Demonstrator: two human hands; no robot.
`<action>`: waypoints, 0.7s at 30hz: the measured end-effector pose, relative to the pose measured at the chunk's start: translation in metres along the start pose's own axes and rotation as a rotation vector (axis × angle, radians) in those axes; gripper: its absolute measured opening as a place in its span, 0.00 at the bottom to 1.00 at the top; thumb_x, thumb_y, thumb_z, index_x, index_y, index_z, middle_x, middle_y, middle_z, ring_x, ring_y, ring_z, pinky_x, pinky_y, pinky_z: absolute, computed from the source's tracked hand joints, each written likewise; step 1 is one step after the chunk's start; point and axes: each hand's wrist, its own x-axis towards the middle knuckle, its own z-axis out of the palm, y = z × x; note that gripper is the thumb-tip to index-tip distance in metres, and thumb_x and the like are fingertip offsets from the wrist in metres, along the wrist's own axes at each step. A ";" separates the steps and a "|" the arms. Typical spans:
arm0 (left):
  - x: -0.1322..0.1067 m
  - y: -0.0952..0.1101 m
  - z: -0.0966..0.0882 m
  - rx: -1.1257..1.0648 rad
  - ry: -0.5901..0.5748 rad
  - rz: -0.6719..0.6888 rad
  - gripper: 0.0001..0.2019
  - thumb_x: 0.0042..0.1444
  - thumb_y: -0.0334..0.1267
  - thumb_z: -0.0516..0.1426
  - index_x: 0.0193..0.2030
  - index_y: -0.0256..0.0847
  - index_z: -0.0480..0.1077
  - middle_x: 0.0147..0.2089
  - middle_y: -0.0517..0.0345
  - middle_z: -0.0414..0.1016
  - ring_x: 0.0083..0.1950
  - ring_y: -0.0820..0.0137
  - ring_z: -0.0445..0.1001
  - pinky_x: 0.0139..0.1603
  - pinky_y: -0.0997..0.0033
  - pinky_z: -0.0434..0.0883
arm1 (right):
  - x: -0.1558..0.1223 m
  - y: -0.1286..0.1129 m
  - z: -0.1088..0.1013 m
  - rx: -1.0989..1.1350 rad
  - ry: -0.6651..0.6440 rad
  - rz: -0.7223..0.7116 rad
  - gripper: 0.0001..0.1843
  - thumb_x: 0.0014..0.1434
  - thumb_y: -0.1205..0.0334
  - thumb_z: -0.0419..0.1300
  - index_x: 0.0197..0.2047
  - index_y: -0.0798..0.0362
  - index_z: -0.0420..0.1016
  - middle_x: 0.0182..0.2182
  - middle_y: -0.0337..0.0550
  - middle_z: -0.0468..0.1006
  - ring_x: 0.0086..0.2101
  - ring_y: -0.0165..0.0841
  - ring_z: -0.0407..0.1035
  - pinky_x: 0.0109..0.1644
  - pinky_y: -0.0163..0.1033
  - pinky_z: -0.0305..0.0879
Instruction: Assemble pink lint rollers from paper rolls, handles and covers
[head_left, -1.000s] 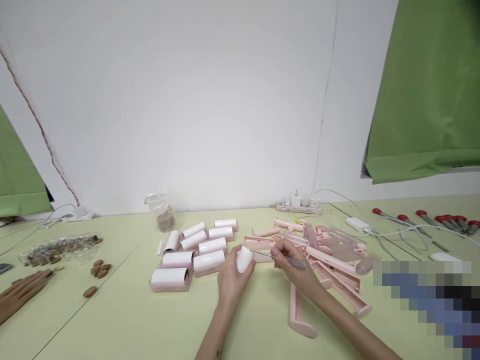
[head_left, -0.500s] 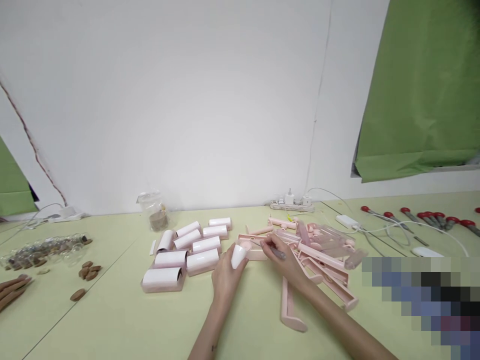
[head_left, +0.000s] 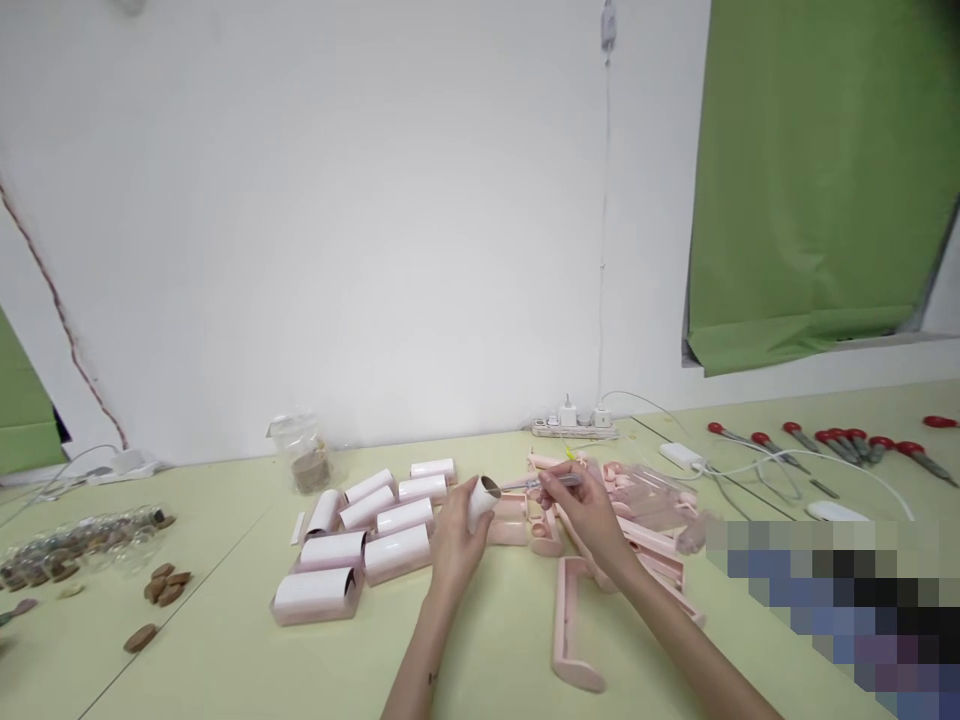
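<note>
My left hand [head_left: 455,530] is wrapped round a white tube [head_left: 480,505], tilted so that its dark open end faces up and right. In my right hand [head_left: 581,505] is a slim screwdriver [head_left: 534,484], held near level. Its thin shaft points left at the tube's open end; whether the tip touches the tube I cannot tell. Just beyond and between the hands lies a pink plastic housing [head_left: 510,532]. More pink trough-shaped parts [head_left: 564,620] lie under and around my right forearm. White-topped pink units [head_left: 397,553] stand in rows left of my left hand.
A plastic bag [head_left: 300,455] and a power strip [head_left: 571,430] sit by the wall. Red-ended grey tools [head_left: 840,445] and white cables [head_left: 795,455] lie at right. Clear glass-like pieces [head_left: 82,550] and brown oval pieces [head_left: 165,585] are at left. A blurred patch covers the lower right.
The tube has turned so its open end shows. My right hand has lifted the screwdriver from the pink housing to beside the tube. The view has shifted slightly right and up.
</note>
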 end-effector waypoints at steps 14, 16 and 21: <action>-0.005 -0.005 0.015 0.006 -0.006 0.182 0.21 0.53 0.30 0.51 0.54 0.43 0.57 0.54 0.54 0.64 0.56 0.66 0.59 0.55 0.64 0.58 | -0.010 -0.005 0.001 -0.298 0.159 -0.162 0.10 0.53 0.54 0.56 0.35 0.50 0.63 0.30 0.39 0.69 0.33 0.33 0.66 0.38 0.38 0.62; -0.005 -0.008 0.017 0.030 -0.059 0.279 0.21 0.53 0.30 0.50 0.55 0.44 0.56 0.55 0.55 0.62 0.57 0.67 0.58 0.57 0.62 0.57 | -0.012 0.001 0.006 -0.390 0.090 -0.196 0.10 0.51 0.54 0.58 0.34 0.50 0.66 0.31 0.40 0.72 0.35 0.35 0.67 0.41 0.41 0.62; -0.007 -0.015 0.021 0.119 -0.099 0.403 0.21 0.55 0.30 0.49 0.56 0.46 0.52 0.57 0.54 0.60 0.59 0.67 0.56 0.58 0.55 0.57 | -0.013 0.018 0.011 -0.604 -0.006 -0.342 0.08 0.50 0.56 0.60 0.33 0.48 0.74 0.31 0.41 0.76 0.37 0.39 0.65 0.44 0.47 0.59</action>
